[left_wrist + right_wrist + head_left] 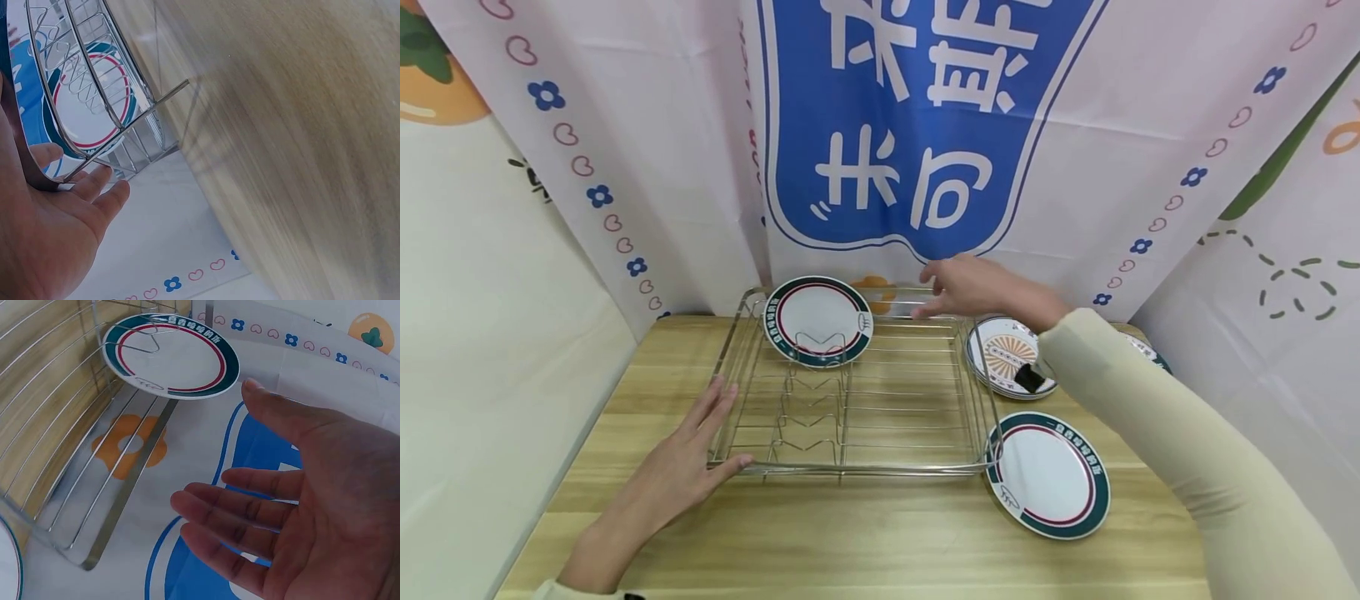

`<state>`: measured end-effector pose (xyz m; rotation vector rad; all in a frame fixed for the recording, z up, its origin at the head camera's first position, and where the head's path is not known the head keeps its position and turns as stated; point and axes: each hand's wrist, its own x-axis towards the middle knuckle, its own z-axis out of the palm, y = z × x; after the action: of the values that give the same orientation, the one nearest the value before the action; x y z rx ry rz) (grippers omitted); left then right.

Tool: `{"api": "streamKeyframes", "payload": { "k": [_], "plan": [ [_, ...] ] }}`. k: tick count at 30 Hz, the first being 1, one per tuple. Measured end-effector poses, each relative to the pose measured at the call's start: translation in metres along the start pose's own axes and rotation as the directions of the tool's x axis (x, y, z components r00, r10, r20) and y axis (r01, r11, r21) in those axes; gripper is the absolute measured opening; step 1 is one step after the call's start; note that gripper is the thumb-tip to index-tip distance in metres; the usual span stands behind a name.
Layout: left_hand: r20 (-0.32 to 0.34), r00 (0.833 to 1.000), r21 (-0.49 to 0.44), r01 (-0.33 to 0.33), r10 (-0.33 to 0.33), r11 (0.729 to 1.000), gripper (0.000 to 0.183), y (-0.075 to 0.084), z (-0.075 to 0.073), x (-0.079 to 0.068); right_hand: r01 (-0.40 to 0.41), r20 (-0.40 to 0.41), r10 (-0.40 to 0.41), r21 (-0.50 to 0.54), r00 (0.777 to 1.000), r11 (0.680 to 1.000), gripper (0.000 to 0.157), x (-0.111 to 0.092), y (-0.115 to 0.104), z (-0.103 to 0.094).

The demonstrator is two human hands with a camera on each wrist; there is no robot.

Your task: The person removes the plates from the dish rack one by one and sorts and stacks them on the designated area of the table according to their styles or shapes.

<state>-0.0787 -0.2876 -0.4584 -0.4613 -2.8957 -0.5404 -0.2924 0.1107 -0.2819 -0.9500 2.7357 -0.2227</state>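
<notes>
A wire dish rack stands on the wooden table. One white plate with a green rim leans in the rack's far left part, behind the bent wire dividers. My left hand rests at the rack's near left corner with fingers stretched along its side; in the left wrist view the fingers lie by the wire frame. Over the rack's far rail, to the right of the leaning plate, hovers my right hand. Its fingers are loosely spread and hold nothing in the right wrist view.
Another green-rimmed plate lies on the table by the rack's near right corner. Behind it is a stack of plates with an orange ray pattern, partly under my right sleeve. A further plate shows beyond the sleeve. Printed cloth hangs behind the table.
</notes>
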Motion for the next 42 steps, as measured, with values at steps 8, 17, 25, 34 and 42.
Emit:
{"api": "streamKeyframes", "payload": {
  "k": [8, 17, 25, 34, 42],
  "plan": [
    [0.004, 1.000, -0.002, 0.000, 0.000, 1.000, 0.095, 0.001, 0.000, -0.001, 0.046, 0.004, -0.047, 0.129, 0.999, 0.991, 0.067, 0.038, -0.014, 0.009],
    [0.001, 1.000, -0.002, 0.003, -0.003, 1.000, 0.095, 0.000, -0.001, -0.002, 0.095, -0.051, -0.088, 0.179, 0.995, 0.979, 0.065, 0.082, -0.024, 0.032],
    [0.009, 1.000, -0.004, 0.017, -0.017, 1.000, 0.097, -0.001, -0.003, 0.000, 0.089, -0.081, -0.070, 0.269, 0.994, 0.959, 0.062, 0.114, -0.043, 0.055],
    [0.014, 1.000, -0.006, 0.012, -0.012, 1.000, 0.097, 0.001, -0.002, 0.003, 0.044, -0.101, -0.017, 0.271, 0.995, 0.962, 0.062, 0.118, -0.055, 0.074],
    [0.009, 1.000, -0.007, 0.013, -0.013, 1.000, 0.098, 0.001, -0.001, 0.001, 0.030, -0.103, 0.002, 0.307, 0.995, 0.951, 0.016, 0.119, -0.056, 0.087]
  ]
}}
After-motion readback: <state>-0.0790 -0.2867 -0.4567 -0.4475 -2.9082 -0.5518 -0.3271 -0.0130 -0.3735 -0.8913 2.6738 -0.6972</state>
